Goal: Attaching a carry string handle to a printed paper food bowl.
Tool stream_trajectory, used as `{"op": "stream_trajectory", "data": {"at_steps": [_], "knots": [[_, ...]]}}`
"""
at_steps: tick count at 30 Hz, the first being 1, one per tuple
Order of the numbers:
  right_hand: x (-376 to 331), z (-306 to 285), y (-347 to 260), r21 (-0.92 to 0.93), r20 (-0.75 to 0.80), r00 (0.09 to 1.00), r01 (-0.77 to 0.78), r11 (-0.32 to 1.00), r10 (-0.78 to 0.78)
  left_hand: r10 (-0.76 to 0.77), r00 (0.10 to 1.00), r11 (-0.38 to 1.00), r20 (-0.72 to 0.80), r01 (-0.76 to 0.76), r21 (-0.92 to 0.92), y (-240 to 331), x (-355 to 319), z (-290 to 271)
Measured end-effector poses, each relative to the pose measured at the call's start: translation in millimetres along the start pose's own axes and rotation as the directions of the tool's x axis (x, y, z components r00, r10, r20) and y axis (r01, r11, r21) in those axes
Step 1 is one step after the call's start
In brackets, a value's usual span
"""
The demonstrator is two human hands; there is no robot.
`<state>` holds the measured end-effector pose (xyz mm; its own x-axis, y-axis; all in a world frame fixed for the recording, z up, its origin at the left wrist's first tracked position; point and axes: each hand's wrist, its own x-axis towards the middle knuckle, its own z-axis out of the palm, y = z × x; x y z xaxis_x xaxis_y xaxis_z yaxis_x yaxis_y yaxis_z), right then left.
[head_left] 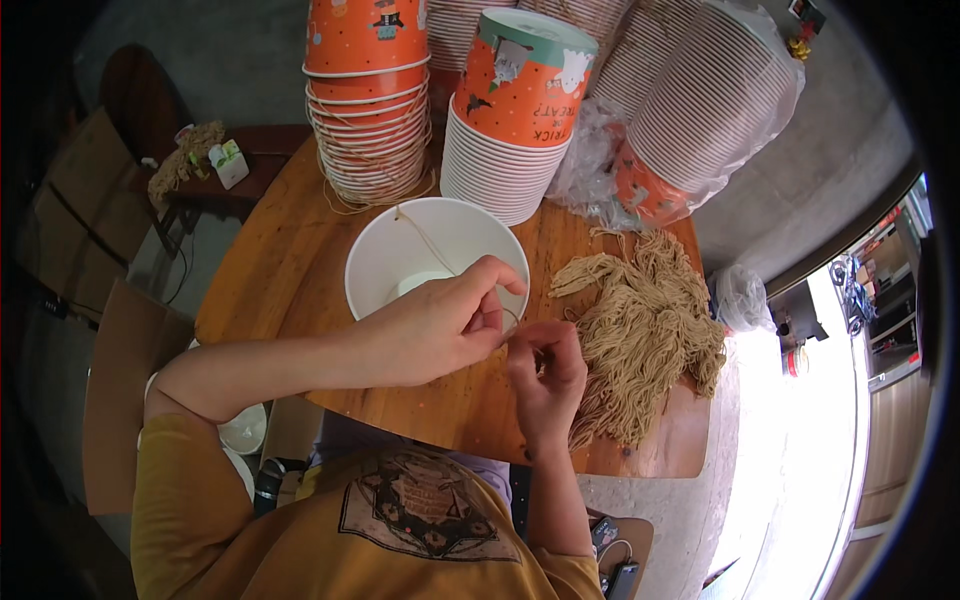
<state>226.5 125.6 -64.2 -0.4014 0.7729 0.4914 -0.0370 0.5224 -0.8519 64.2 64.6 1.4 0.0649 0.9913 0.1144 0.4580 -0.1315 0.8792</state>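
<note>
Two bare hands meet over the lower right of a white bucket (385,260), which sits at the centre of the frame with its mouth turned up toward my head view. I see a thin tan cord (428,243) start at the bucket's upper rim, left of its middle, and slope down and to the right across the open mouth until it goes out of sight behind the left hand (430,325). That slanting line is the relation I read first: its anchored end lies up and to the left of the fingers, its long axis points toward them, and the left hand is the nearer one, lying across the bucket's front edge.

The left fingers are bent narrow and, as I judge it, closed on the cord; a short bend of it shows beside their tips, at the right rim. The right hand (548,385) is just below and to the right, outside the rim, its fingers curled in close to the thumb; I cannot tell whether they grip anything.

A loose bundle of tan cord (645,340) lies on the worktop (275,270) to the right. Along the upper frame I see an orange bucket stack (368,120), a teal-based stack (520,110) and a plastic-wrapped stack (700,110).
</note>
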Motion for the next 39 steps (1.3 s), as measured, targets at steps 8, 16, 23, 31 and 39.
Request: {"op": "stream_trajectory", "data": {"at_steps": [8,16,23,31,39], "knots": [[-0.9,-0.4,6.3,0.273,-0.022,0.979,-0.187,0.944,0.2,-0.06,0.998,0.998,0.016,0.06,0.01,3.6,0.8,-2.3],[0.1,0.9,1.1,0.309,-0.021,0.978,-0.19,0.932,0.207,-0.055,0.998,0.998,-0.005,0.055,0.001,5.6,0.5,-1.2],[-0.5,1.8,-0.9,0.248,-0.022,0.979,-0.189,0.95,0.201,-0.055,0.998,0.998,-0.026,0.055,0.019,4.8,0.7,1.1],[-2.4,-1.6,-5.2,0.298,0.027,0.966,-0.252,0.921,0.255,-0.112,0.994,0.975,-0.012,0.108,-0.195,-10.5,2.8,0.5],[-1.8,1.7,-8.3,0.334,0.078,0.957,-0.29,0.897,0.28,-0.107,0.994,0.966,0.03,0.111,-0.235,-11.8,5.2,-2.3]]}}
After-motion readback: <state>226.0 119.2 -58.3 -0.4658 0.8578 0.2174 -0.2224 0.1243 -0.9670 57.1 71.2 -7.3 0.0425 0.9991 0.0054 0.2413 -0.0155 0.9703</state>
